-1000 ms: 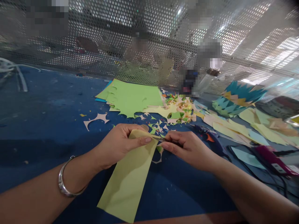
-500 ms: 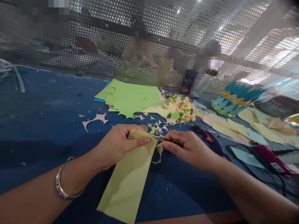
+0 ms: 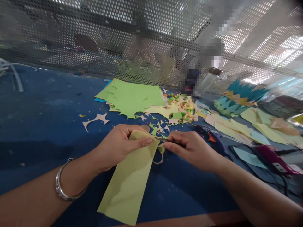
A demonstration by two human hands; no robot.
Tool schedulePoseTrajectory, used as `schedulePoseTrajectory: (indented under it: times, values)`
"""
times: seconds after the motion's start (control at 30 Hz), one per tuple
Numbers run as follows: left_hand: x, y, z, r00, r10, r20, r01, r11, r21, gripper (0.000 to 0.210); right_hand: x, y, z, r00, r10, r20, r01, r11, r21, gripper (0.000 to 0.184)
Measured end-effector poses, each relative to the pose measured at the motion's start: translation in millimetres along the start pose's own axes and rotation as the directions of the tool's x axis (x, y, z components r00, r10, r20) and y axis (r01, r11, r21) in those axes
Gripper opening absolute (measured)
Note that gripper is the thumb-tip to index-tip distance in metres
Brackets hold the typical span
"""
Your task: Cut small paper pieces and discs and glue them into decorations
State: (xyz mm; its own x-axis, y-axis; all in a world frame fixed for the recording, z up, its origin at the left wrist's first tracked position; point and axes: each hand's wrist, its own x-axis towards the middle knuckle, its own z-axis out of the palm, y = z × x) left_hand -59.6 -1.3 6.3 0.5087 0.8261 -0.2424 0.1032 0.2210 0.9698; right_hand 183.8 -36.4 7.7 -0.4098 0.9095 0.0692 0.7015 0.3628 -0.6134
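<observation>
My left hand (image 3: pixel 123 146) pinches the top end of a pale yellow-green paper strip (image 3: pixel 129 186), thumb on the front face and fingers behind. The strip slants down toward the table's near edge. My right hand (image 3: pixel 191 149) is closed around a slim metal tool (image 3: pixel 162 139), mostly hidden in the fingers; whether it is scissors or another blade I cannot tell. Its narrow tip meets the strip's upper right corner, just beside my left thumb. Below that tip lies a curved paper offcut (image 3: pixel 159 159).
Scalloped green sheets (image 3: pixel 139 94) lie toward the perforated metal screen (image 3: pixel 99 47). Beside them is a heap of curled paper pieces (image 3: pixel 182 108). To the right are a glue gun (image 3: pixel 213 137), a teal paper cup shape (image 3: pixel 239 99), loose yellow strips (image 3: pixel 229 129) and a magenta power strip (image 3: pixel 276 160) with cables.
Both hands keep almost the same pose on the strip and tool. The whole view has shifted very slightly, with the background a touch higher.
</observation>
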Motion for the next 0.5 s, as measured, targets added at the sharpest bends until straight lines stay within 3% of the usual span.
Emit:
schedulePoseTrajectory:
  times: [0.5]
  values:
    - [-2.1, 1.7, 2.0, 0.998, -0.062, -0.021, 0.062, 0.998, -0.007, 0.024, -1.8, -1.9, 2.4, 1.0, -0.021, -0.014, 0.021, 1.0, 0.013, 0.044]
